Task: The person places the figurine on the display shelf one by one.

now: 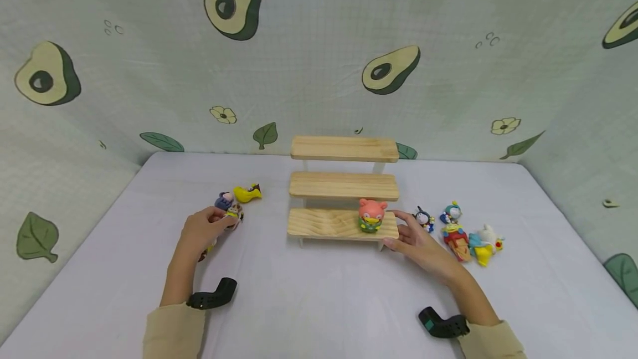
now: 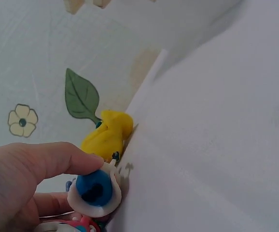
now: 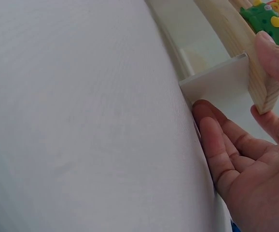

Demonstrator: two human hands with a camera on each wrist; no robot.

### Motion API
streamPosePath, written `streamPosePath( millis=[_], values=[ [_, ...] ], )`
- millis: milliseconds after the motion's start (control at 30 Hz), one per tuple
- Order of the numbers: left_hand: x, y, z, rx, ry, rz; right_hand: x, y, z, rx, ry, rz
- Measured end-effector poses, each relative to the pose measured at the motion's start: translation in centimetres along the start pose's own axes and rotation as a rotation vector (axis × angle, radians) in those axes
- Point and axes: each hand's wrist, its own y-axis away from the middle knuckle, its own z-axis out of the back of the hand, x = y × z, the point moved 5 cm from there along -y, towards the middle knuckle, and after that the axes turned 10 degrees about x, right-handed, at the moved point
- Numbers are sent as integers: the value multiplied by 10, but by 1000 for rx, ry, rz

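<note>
My left hand [image 1: 203, 230] pinches a small figurine [image 1: 233, 214] at the left of the table. The left wrist view shows that figurine's round white-and-blue underside [image 2: 95, 191] below the thumb. Close beside it are a purple figurine [image 1: 224, 200] and a yellow one [image 1: 247, 193]. My right hand [image 1: 417, 244] grips the right end of the lowest step of a three-tier wooden display stand [image 1: 319, 223]. In the right wrist view the thumb [image 3: 274, 58] lies on the board's edge, with other fingers curled near the white leg [image 3: 221, 79]. A pink-headed figurine [image 1: 371, 215] in green stands on that step.
Right of the stand are several figurines: a dark-blue and white one [image 1: 423, 219], a blue one [image 1: 451, 213], a red one [image 1: 456, 241] and a white one with yellow [image 1: 487, 244]. Another small figurine [image 1: 207, 249] lies partly behind my left wrist. Avocado-print cloth [image 1: 309, 71] hangs behind the table.
</note>
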Motion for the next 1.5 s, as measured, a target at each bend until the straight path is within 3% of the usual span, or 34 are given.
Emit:
streamPosePath(
  millis=[300, 600, 900, 1133, 1500],
  values=[
    [-5, 2, -1, -18, 85, -7, 2, 1, 0, 13, -2, 14],
    [-17, 8, -5, 54, 153, 3, 2, 0, 1, 17, -4, 10],
    [-41, 18, -6, 84, 166, -93, 0, 0, 1, 9, 3, 11],
    [-64, 27, -7, 57, 138, -167, 1, 0, 1, 14, -3, 16],
    [-102, 46, -17, 50, 240, -296, 2, 0, 1, 17, 0, 19]
  ],
)
